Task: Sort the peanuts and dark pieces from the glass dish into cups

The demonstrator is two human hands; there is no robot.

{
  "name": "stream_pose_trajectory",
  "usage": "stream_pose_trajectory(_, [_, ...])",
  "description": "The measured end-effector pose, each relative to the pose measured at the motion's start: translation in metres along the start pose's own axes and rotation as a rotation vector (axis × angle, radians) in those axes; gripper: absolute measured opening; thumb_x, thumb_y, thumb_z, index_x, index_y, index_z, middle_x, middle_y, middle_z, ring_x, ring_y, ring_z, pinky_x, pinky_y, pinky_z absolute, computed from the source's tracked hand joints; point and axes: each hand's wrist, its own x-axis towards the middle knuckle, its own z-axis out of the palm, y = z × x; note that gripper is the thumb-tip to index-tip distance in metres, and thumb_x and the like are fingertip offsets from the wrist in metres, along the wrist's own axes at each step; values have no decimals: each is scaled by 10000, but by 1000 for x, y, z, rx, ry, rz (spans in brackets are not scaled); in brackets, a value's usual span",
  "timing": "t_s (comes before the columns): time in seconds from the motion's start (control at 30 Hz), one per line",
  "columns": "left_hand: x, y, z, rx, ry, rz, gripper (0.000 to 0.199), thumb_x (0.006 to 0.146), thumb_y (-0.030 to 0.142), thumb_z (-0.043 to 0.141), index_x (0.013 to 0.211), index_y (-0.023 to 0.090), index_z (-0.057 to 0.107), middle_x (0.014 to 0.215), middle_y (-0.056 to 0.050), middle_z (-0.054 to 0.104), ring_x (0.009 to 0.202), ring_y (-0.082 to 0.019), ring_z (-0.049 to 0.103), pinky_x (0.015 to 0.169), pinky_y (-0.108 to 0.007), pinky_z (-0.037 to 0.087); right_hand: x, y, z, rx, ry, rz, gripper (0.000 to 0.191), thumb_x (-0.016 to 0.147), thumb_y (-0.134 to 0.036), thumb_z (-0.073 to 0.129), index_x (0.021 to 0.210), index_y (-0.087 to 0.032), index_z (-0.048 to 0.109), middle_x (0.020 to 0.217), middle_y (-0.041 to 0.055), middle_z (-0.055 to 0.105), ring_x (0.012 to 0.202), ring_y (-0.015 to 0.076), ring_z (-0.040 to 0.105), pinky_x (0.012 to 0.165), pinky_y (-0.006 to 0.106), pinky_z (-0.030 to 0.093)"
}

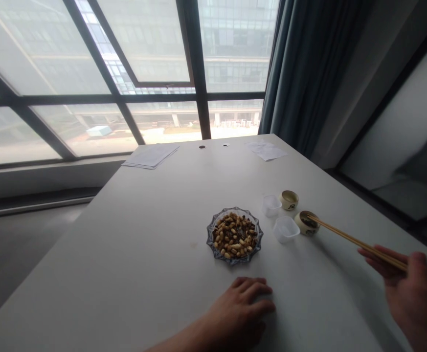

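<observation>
My right hand (411, 293) grips a pair of wooden chopsticks (352, 239), their tips dipped into a small cream cup (306, 229) with dark contents. Resting on the table, my left hand (240, 308) holds nothing and its fingers are loosely bent and slightly apart. Just beyond it stands a scalloped glass bowl (210, 238) filled with nuts and seeds (235, 234). Two clear plastic cups, a nearer one (285, 230) and a farther one (271, 206), sit between the bowl and the cream cups. A second cream cup (289, 199) is behind the first. What the tips touch is too small to tell.
The white table (143, 264) runs toward a large window (154, 49). Papers (150, 156) lie at its far left, and more sheets (266, 149) at the far right. Two round holes show near the back edge. A dark curtain (304, 63) hangs at the right.
</observation>
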Motion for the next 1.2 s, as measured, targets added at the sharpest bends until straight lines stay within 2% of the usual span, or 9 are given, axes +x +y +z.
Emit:
stream_pose_trajectory(0.07, [1,2,-1,3,0,-21,424,999,221,745,1402,286,630,1584,-79,667,1531,-330,587,1273,-501,471,13,26,-5,50,134,99,529,978,-590,758,638,-185,738,542,105,731,463,227,752,519,338,674])
stream_pose_trajectory(0.17, [2,5,-4,4,-3,-23,435,989,188,721,1402,285,627,1573,-76,669,1531,-330,580,1275,-506,464,37,75,-13,91,164,155,452,965,-592,770,766,-186,785,691,149,805,603,259,830,592,357,701])
stream_pose_trajectory(0.27, [3,7,-7,-1,-11,-20,437,986,181,717,1401,284,628,1575,-74,665,1529,-323,579,1282,-495,454,44,99,-19,71,119,152,510,942,-659,791,841,-160,789,740,149,824,645,275,842,640,388,717])
stream_pose_trajectory(0.4, [2,8,-8,-6,-13,-31,419,1009,209,728,1408,292,631,1577,-69,665,1533,-317,574,1282,-483,449,31,93,-16,30,85,79,557,936,-707,791,878,-154,772,720,102,818,648,250,833,679,368,707])
stream_pose_trajectory(0.6, [1,7,-7,-7,-3,-29,372,1052,255,735,1410,290,641,1581,-73,670,1536,-318,583,1281,-475,453,9,55,-3,-118,40,-110,446,1026,-613,730,881,-196,796,794,95,824,642,254,818,680,406,711])
stream_pose_trajectory(0.77, [1,5,-6,-7,-9,-17,370,1062,276,739,1417,286,638,1585,-71,669,1539,-301,587,1297,-458,441,-14,38,40,-133,-248,-193,423,1096,-590,682,1014,-215,858,872,109,879,729,272,856,710,382,733])
stream_pose_trajectory(1.0, [1,-1,1,48,-14,4,381,1041,299,769,1402,273,651,1581,-77,675,1526,-310,598,1297,-456,449,-39,46,141,42,-929,-349,373,1127,-489,684,970,-205,867,937,100,871,778,230,836,674,308,699])
stream_pose_trajectory(1.1, [1,-4,4,66,-19,24,351,1065,319,764,1395,264,658,1567,-75,686,1517,-299,606,1302,-434,442,-39,49,152,-39,-1003,-379,424,1145,-480,653,895,-195,843,896,93,853,790,220,818,697,297,673])
stream_pose_trajectory(1.2, [1,-7,6,69,-7,39,321,1101,332,741,1399,252,653,1578,-74,685,1531,-287,595,1312,-427,427,-35,48,143,-149,-942,-335,475,1168,-483,603,876,-193,840,794,77,840,676,208,798,639,298,646])
